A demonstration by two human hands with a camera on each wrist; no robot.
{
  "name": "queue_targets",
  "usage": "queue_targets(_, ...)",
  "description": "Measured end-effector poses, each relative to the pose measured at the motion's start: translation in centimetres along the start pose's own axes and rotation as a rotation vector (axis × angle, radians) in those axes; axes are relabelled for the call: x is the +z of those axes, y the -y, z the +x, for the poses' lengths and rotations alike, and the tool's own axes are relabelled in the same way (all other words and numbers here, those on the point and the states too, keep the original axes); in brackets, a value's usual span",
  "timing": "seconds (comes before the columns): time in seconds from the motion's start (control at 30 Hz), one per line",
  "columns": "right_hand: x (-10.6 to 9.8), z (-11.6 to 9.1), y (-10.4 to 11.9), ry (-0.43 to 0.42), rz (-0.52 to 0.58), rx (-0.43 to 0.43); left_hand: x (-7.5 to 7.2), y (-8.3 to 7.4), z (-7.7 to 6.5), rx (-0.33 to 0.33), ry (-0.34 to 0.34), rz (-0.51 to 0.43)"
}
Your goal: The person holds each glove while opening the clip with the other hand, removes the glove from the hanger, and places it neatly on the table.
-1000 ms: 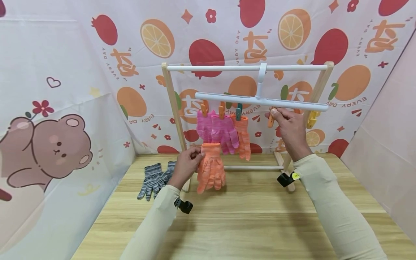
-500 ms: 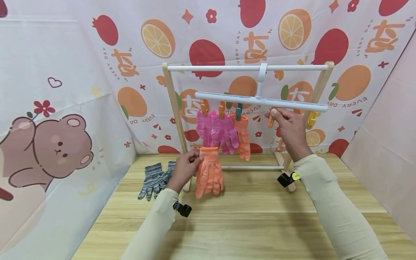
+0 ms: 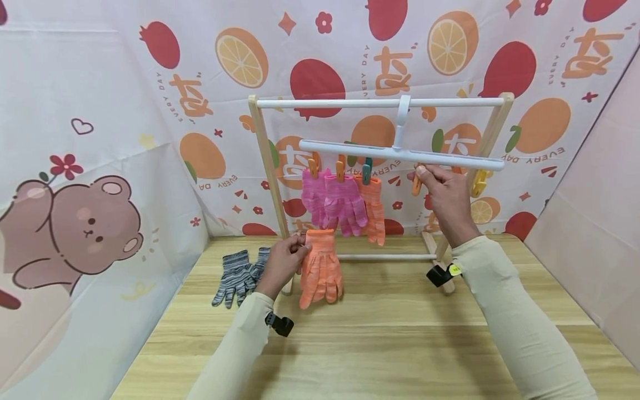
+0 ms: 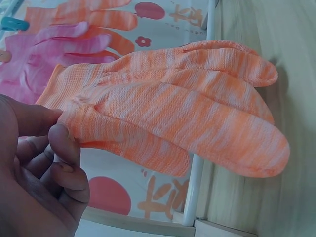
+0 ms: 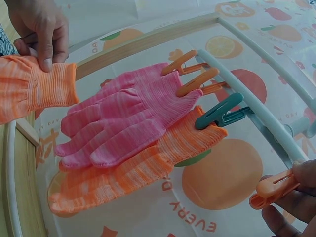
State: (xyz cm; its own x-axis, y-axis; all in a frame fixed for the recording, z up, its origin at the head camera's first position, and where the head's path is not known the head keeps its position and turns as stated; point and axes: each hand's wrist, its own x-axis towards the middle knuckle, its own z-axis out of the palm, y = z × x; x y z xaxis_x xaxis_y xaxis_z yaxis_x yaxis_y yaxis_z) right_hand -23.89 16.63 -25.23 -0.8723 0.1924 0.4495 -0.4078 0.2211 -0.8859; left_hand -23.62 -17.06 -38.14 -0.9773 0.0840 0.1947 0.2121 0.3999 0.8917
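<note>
1. Lower and slightly more to the left than in the earlier frame: loose orange glove (image 3: 321,269), along with the left hand (image 3: 284,261).
2. With the left hand: pinching that glove by the side of its cuff, in front of the rack (image 3: 265,150), fingertips down.
3. With the right hand (image 3: 447,205): pinching an orange peg (image 3: 416,186), just under the white hanger (image 3: 440,159). Peg's mouth open or closed: cannot tell.
4. Already hung up: two pink gloves (image 3: 345,205) on two more orange pegs (image 3: 340,169), another orange glove (image 3: 372,214) on a green peg (image 3: 367,171).
5. Lying on the table (image 3: 380,344), near the left hand: stripy gray gloves (image 3: 236,278).
6. Step in hand, most likely: pegging up the loose orange glove.
7. Next, probably: squeeze the peg, lift the cuff up and across, tuck its edge in, let go of the peg first.
</note>
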Motion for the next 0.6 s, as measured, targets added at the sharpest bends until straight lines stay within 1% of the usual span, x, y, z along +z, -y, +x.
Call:
queue_targets(0.1,0.0,-0.1,-0.1,-0.003,-0.006,0.003,0.1,0.2,-0.1,-0.013,-0.004,0.000)
queue_targets(0.27,0.0,0.0,0.0,-0.004,0.003,0.004,0.1,0.5,-0.1,-0.015,-0.013,0.000)
queue_targets(0.5,0.0,0.0,0.0,0.006,0.003,0.005,0.1,0.9,-0.2,-0.039,-0.009,0.001)
queue_targets(0.6,-0.1,0.0,-0.1,0.003,-0.002,0.003,0.1,1.1,-0.2,-0.039,-0.012,0.004)
